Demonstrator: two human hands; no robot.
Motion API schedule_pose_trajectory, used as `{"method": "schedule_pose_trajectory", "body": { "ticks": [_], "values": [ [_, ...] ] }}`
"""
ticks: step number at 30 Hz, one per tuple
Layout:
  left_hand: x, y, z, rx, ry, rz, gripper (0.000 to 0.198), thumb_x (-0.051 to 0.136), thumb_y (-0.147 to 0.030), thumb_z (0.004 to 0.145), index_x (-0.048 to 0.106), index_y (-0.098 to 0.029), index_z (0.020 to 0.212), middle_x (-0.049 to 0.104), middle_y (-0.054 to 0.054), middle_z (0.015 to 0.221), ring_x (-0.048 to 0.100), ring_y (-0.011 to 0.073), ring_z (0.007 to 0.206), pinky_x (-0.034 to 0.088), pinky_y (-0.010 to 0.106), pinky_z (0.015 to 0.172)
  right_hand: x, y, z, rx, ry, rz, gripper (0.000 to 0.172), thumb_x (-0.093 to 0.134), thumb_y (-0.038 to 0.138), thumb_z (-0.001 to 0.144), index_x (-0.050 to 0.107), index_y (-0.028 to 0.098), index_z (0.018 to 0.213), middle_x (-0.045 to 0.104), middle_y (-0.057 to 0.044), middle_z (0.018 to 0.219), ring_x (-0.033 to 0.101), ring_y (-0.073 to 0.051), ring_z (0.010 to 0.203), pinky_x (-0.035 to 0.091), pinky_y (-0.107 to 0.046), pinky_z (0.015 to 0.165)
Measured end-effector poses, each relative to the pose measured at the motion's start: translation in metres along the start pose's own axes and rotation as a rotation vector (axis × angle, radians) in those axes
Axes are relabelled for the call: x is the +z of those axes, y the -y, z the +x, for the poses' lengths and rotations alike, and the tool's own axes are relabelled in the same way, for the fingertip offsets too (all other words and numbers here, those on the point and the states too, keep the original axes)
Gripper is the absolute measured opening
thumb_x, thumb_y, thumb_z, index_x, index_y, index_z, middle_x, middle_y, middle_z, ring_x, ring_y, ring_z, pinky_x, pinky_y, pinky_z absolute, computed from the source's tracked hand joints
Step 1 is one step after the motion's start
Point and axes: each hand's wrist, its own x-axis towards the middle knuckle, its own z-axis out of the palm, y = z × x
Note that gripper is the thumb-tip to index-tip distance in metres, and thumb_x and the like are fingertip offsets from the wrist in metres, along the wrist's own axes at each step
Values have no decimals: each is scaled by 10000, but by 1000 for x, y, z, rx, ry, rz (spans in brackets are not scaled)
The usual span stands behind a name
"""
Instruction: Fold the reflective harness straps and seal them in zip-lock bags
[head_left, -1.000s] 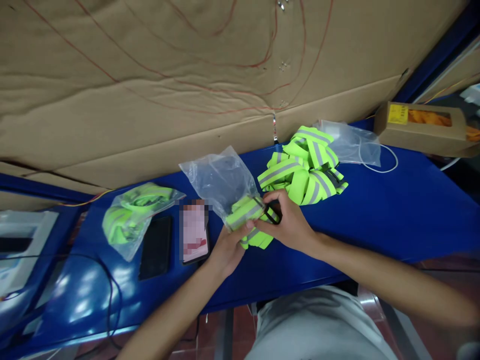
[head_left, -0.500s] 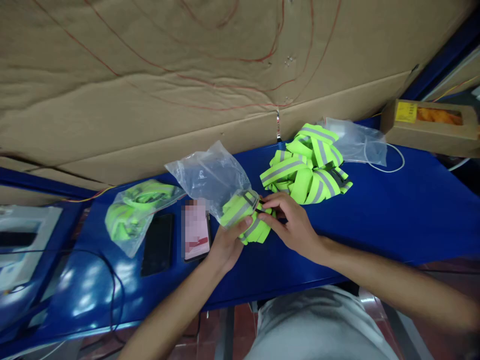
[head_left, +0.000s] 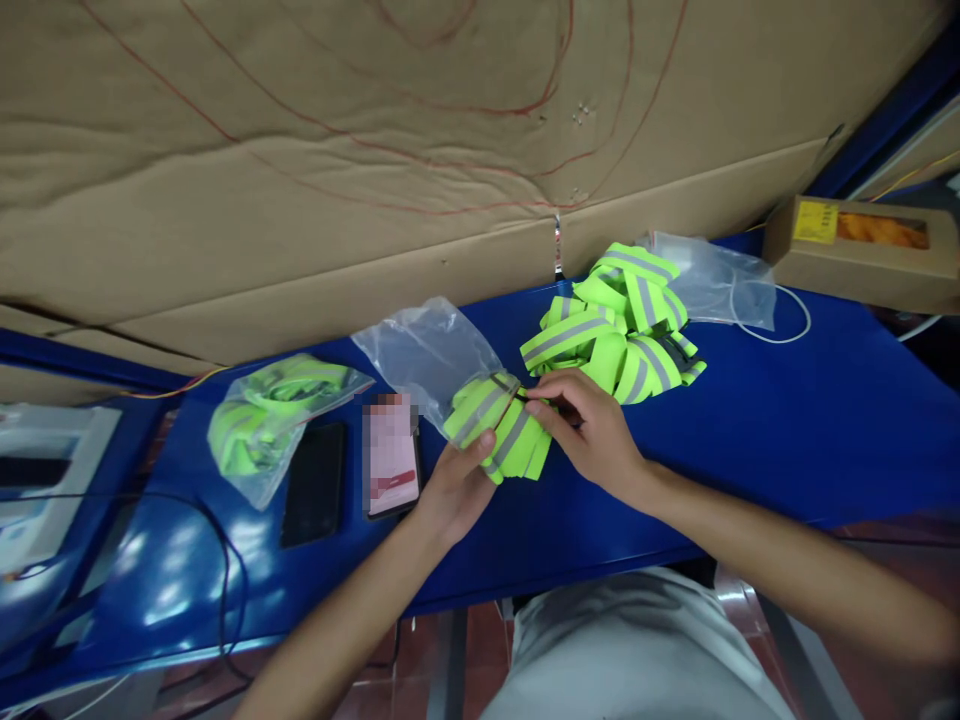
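Observation:
In the head view, a folded neon yellow reflective strap [head_left: 517,447] with grey stripes sits partly inside a clear plastic bag [head_left: 431,345]. My left hand [head_left: 461,490] is closed round its lower left side, thumb on top over the bag's mouth. With thumb and fingers pinched, my right hand [head_left: 581,420] grips a small black piece at the strap's upper right. Just beyond that hand lies a loose pile of the same reflective straps [head_left: 615,330].
Left on the blue table [head_left: 742,430] lie a filled bag of straps [head_left: 262,420], a dark flat object [head_left: 313,485] and a lit phone [head_left: 391,455]. Another clear bag [head_left: 712,285], a white cable [head_left: 806,318] and a cardboard box [head_left: 840,265] are at the right. Cardboard [head_left: 337,230] stands behind.
More of the strap's striped face shows outside the bag, and the bag's far end has shifted right and sunk a little. Both hands keep their hold.

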Motion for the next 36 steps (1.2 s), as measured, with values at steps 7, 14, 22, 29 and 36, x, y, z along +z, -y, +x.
{"method": "schedule_pose_trajectory", "body": {
  "ticks": [7, 14, 22, 29, 36],
  "values": [
    [-4, -1, 2, 41, -62, 57, 482, 805, -290, 824, 672, -236, 1284, 721, 56, 1255, 669, 284, 1176, 554, 377, 995, 0, -4, -2, 170, 185, 73, 464, 605, 389, 979, 501, 241, 1406, 547, -118, 1410, 632, -225, 1064, 561, -309, 723],
    [1, -4, -1, 32, -79, 171, 592, 891, -209, 697, 699, -235, 1257, 772, 47, 1122, 700, 269, 1107, 545, 362, 986, 7, -15, -6, 301, 205, 271, 547, 652, 423, 942, 510, 222, 1430, 596, -94, 1420, 579, -268, 1285, 498, -396, 1042],
    [1, -2, -3, 6, -50, 166, 483, 857, -304, 760, 723, -232, 1218, 761, 53, 1155, 664, 287, 1187, 512, 397, 1045, 11, -11, -7, 500, 336, 383, 527, 847, 400, 743, 655, 192, 1187, 727, -45, 1099, 675, -275, 1038, 540, -373, 881],
    [-1, 13, 0, 64, 8, 201, 488, 829, -398, 795, 711, -247, 1243, 717, 58, 1266, 580, 278, 1306, 410, 404, 1158, 16, 3, -2, 726, 88, 770, 445, 889, 383, 663, 683, 193, 1008, 739, -31, 982, 676, -239, 970, 526, -362, 890],
    [6, 13, 4, 162, -75, 241, 582, 886, -344, 732, 684, -253, 1269, 726, 50, 1234, 636, 262, 1223, 476, 362, 1086, 27, 5, -4, 654, 32, 734, 385, 839, 401, 749, 671, 195, 1028, 730, -45, 1041, 663, -236, 1020, 524, -373, 931]
  ]
}}
